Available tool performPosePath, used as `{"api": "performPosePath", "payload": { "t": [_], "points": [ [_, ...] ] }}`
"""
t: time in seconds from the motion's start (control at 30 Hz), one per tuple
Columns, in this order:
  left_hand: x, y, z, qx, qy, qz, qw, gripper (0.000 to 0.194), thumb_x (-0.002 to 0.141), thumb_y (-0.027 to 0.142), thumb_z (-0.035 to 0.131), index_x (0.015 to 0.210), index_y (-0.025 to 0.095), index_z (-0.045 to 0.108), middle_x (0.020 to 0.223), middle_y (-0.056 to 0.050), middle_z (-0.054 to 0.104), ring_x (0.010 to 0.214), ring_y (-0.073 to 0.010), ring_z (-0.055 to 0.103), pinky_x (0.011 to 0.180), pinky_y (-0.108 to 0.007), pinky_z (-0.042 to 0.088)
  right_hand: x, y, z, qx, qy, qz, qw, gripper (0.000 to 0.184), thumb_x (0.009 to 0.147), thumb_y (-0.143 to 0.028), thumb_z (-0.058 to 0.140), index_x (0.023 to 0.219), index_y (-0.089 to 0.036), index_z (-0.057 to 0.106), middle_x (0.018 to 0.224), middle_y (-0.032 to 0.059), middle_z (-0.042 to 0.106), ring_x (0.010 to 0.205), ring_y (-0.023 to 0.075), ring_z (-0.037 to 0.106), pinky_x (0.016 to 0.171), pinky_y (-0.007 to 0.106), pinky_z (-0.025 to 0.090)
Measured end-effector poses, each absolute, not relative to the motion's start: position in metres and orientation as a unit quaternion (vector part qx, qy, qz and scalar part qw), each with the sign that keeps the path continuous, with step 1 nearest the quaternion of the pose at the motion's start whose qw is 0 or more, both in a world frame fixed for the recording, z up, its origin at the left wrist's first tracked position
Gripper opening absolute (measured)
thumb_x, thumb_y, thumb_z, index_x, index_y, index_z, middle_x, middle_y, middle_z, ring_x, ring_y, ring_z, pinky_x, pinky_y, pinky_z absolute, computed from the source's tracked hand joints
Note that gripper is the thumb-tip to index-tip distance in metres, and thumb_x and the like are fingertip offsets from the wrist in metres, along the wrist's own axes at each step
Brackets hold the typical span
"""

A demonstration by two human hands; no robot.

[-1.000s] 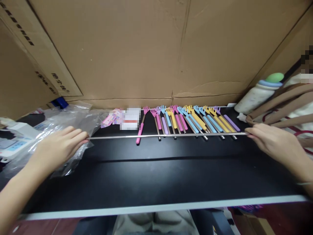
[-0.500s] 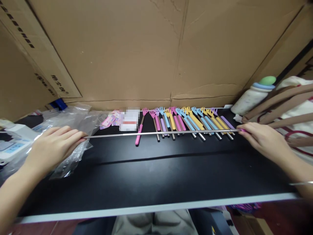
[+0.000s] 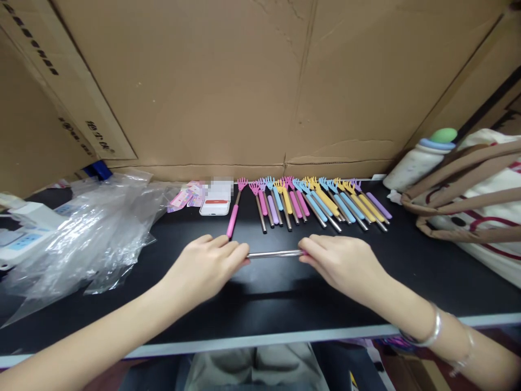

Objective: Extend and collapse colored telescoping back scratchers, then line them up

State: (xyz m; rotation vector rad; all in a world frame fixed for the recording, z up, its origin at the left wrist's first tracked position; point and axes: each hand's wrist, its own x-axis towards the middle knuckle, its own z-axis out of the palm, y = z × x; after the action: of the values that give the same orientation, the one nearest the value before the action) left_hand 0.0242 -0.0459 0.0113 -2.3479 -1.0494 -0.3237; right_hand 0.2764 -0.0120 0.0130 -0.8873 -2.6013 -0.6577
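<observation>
A telescopic metal rod (image 3: 274, 254) runs level between my two hands, just above the black table. My left hand (image 3: 214, 266) is closed around its left end. The other end sits in my right hand (image 3: 342, 260), also closed, where a bit of pink shows at the fingers. The rod's ends are hidden inside my fists. Behind my hands lies a row of telescopic back scratchers (image 3: 321, 203) with claw-shaped heads in pink, blue, yellow and purple. One pink back scratcher (image 3: 233, 220) lies a little apart, its lower end close behind my left hand.
Clear plastic bags (image 3: 93, 228) and a white power strip (image 3: 24, 233) lie at the left. Pink cards (image 3: 185, 196) and a white phone (image 3: 214, 208) are at the back. A white bottle (image 3: 419, 163) and a cloth bag (image 3: 488, 212) stand right. Cardboard (image 3: 203, 81) walls the back.
Both hands have moved inward and nearer to me, and the long extended rod between them has been pushed together to a short length. The row of back scratchers has stayed in place.
</observation>
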Motion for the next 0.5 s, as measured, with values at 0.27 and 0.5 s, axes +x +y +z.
{"api": "performPosePath", "payload": {
  "t": [0.27, 0.5],
  "points": [
    [0.042, -0.036, 0.000, -0.875, -0.390, -0.120, 0.259, 0.017, 0.090, 0.023, 0.046, 0.074, 0.020, 0.045, 0.062, 0.003, 0.057, 0.061, -0.0157, 0.054, 0.054, -0.031, 0.027, 0.253, -0.012, -0.006, -0.310, -0.922, -0.193, 0.126, 0.018, 0.095, -0.026, 0.034, 0.090, -0.020, 0.051, 0.068, -0.0023, 0.057, 0.051, 0.0103, 0.052, 0.048, 0.028, 0.016],
    [0.027, -0.041, 0.013, -0.879, -0.383, -0.101, 0.265, 0.016, 0.091, 0.025, 0.044, 0.076, 0.021, 0.046, 0.064, 0.003, 0.055, 0.061, -0.0155, 0.053, 0.053, -0.030, 0.028, 0.262, -0.011, 0.005, -0.287, -0.915, -0.238, 0.152, 0.024, 0.095, -0.029, 0.036, 0.079, -0.020, 0.051, 0.057, -0.0038, 0.053, 0.045, 0.0093, 0.047, 0.049, 0.028, 0.017]
  ]
}}
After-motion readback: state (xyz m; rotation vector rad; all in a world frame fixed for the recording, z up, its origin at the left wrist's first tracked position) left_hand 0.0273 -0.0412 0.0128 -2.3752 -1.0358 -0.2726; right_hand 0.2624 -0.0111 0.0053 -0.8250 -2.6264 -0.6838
